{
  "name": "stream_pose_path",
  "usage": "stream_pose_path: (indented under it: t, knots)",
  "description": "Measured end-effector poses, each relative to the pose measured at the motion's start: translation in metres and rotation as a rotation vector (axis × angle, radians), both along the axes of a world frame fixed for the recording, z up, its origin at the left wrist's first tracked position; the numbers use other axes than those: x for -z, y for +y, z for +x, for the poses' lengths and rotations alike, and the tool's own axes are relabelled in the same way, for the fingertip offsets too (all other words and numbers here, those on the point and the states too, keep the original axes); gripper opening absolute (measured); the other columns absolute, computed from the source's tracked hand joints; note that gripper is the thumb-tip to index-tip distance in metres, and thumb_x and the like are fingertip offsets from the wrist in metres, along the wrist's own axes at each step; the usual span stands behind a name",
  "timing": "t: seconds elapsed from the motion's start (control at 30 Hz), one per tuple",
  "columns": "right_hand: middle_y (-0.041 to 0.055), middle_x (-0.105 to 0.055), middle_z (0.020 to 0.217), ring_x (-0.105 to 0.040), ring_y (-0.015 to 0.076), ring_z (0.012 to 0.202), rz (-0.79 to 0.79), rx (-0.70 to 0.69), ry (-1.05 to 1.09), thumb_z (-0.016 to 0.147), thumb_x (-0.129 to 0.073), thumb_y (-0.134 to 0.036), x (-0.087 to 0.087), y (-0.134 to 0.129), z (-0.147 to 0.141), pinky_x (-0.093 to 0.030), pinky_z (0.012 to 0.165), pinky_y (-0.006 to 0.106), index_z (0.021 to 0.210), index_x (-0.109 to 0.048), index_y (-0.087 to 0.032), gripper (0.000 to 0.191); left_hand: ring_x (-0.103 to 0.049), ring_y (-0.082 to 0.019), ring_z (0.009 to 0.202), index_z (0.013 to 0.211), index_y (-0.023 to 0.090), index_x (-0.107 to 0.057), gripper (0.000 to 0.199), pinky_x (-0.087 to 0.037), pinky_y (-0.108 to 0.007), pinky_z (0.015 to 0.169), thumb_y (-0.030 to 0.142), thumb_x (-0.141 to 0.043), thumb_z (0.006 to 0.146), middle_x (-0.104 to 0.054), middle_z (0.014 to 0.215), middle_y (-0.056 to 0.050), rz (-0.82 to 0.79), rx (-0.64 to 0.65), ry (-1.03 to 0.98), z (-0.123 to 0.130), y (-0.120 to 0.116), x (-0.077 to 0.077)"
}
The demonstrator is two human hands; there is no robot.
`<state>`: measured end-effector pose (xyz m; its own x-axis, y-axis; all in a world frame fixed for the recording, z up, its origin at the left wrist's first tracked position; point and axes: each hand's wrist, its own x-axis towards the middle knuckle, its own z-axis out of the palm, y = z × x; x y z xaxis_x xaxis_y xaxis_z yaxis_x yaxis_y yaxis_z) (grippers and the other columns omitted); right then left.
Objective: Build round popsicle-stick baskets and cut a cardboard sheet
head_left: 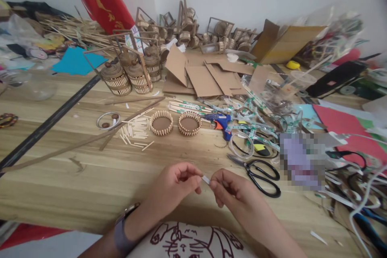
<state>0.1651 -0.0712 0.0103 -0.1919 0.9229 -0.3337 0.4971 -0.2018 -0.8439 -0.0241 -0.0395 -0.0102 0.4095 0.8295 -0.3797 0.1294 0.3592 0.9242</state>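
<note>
Between my two hands is a small white strip (pixel 206 179), perhaps paper or tape. My left hand (pixel 178 183) pinches one end of it with thumb and forefinger. The other end sits in the closed fingertips of my right hand (pixel 231 189). Beyond them stand two round cardboard trays walled with short sticks, a left one (pixel 161 124) and a right one (pixel 190 124). Loose cut sticks (pixel 136 131) lie left of these. Black-handled scissors (pixel 263 175) rest just right of my right hand, and a blue glue gun (pixel 223 123) lies farther back.
Lidded stick-walled buckets (pixel 115 80) stand at back left. Cardboard pieces (pixel 205 80) are stacked behind the trays, below a pile of small wooden buckets (pixel 186 34). Wrapped sticks, tape rolls (pixel 242 145), coloured paper (pixel 341 125) and a white cord (pixel 359 205) crowd the right side.
</note>
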Motion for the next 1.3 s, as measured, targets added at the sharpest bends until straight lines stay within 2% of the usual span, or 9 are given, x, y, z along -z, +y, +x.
stream_pose_path:
  t: [0.13,0.3,0.6,0.8,0.93,1.03,1.13,1.2,1.3]
  knots:
    - [-0.0029,-0.052,0.057,-0.046,0.0126,0.054,0.080,-0.011,-0.015,0.091,-0.046,-0.035,-0.001,0.001,-0.006,-0.036,0.052,0.024,0.069,-0.052,-0.022,0.027,-0.058,-0.014,0.063,0.078,0.019,-0.061,0.020,-0.041,-0.026,0.062,0.037,-0.063,0.071,-0.067,0.066,0.001,-0.081,0.002,-0.030,0.007,0.000,0.001]
    - [-0.0022,-0.054,0.061,-0.049,0.0132,0.057,0.157,-0.050,-0.037,0.091,-0.043,-0.030,-0.001,0.000,-0.010,-0.036,0.051,0.024,0.072,-0.056,-0.021,0.024,-0.053,-0.013,0.059,0.070,0.019,-0.056,0.014,-0.039,-0.026,0.061,0.034,-0.059,0.070,-0.063,0.059,0.003,-0.079,-0.031,-0.071,0.008,-0.001,0.003]
    - [-0.0019,-0.057,0.061,-0.052,0.0131,0.058,0.153,-0.045,-0.038,0.091,-0.044,-0.030,0.001,0.003,-0.008,-0.040,0.055,0.024,0.070,-0.054,-0.021,0.025,-0.053,-0.013,0.058,0.074,0.019,-0.058,0.016,-0.040,-0.027,0.065,0.034,-0.058,0.071,-0.062,0.056,0.004,-0.121,-0.078,-0.077,0.009,-0.004,0.005]
    - [-0.0021,-0.057,0.060,-0.053,0.0129,0.056,0.154,-0.038,-0.031,0.091,-0.044,-0.032,0.000,0.003,-0.009,-0.037,0.050,0.023,0.070,-0.054,-0.021,0.026,-0.055,-0.013,0.058,0.075,0.019,-0.059,0.018,-0.040,-0.027,0.066,0.036,-0.061,0.070,-0.060,0.056,0.004,-0.135,-0.089,-0.115,0.011,-0.005,0.004]
    - [-0.0015,-0.059,0.060,-0.055,0.0133,0.057,0.192,-0.053,-0.060,0.093,-0.044,-0.030,0.003,0.001,-0.007,-0.039,0.050,0.023,0.071,-0.055,-0.021,0.026,-0.055,-0.014,0.059,0.072,0.019,-0.058,0.017,-0.040,-0.027,0.065,0.036,-0.060,0.070,-0.060,0.057,0.004,-0.123,-0.093,-0.086,0.011,-0.005,0.004]
    - [0.0016,-0.066,0.074,-0.060,0.0154,0.066,0.371,-0.022,-0.147,0.093,-0.051,-0.030,0.007,0.000,-0.006,-0.046,0.057,0.026,0.084,-0.060,-0.021,0.016,-0.057,-0.014,0.061,0.071,0.019,-0.059,0.016,-0.042,-0.027,0.067,0.036,-0.059,0.071,-0.062,0.058,0.003,-0.081,-0.135,-0.071,0.011,-0.004,0.005]
    - [0.0058,-0.067,0.087,-0.063,0.0189,0.081,0.698,0.012,-0.266,0.095,-0.053,-0.025,0.009,-0.001,-0.009,-0.048,0.068,0.030,0.095,-0.063,-0.021,0.011,-0.058,-0.016,0.064,0.070,0.019,-0.059,0.016,-0.043,-0.028,0.068,0.035,-0.059,0.071,-0.064,0.061,0.002,-0.057,-0.183,-0.034,0.011,-0.004,0.007]
    - [0.0060,-0.067,0.085,-0.062,0.0201,0.081,0.866,-0.017,-0.363,0.096,-0.051,-0.022,0.009,0.000,-0.014,-0.044,0.071,0.033,0.091,-0.065,-0.021,0.016,-0.060,-0.017,0.067,0.069,0.019,-0.060,0.016,-0.045,-0.029,0.071,0.034,-0.058,0.071,-0.067,0.065,0.000,-0.039,-0.194,-0.010,0.011,-0.004,0.009]
    - [0.0045,-0.066,0.079,-0.058,0.0203,0.075,0.971,-0.071,-0.500,0.097,-0.050,-0.020,0.009,0.003,-0.022,-0.037,0.069,0.034,0.084,-0.066,-0.020,0.021,-0.062,-0.018,0.071,0.071,0.018,-0.062,0.017,-0.047,-0.029,0.071,0.035,-0.059,0.071,-0.070,0.072,-0.001,-0.002,-0.199,0.005,0.011,-0.005,0.010]
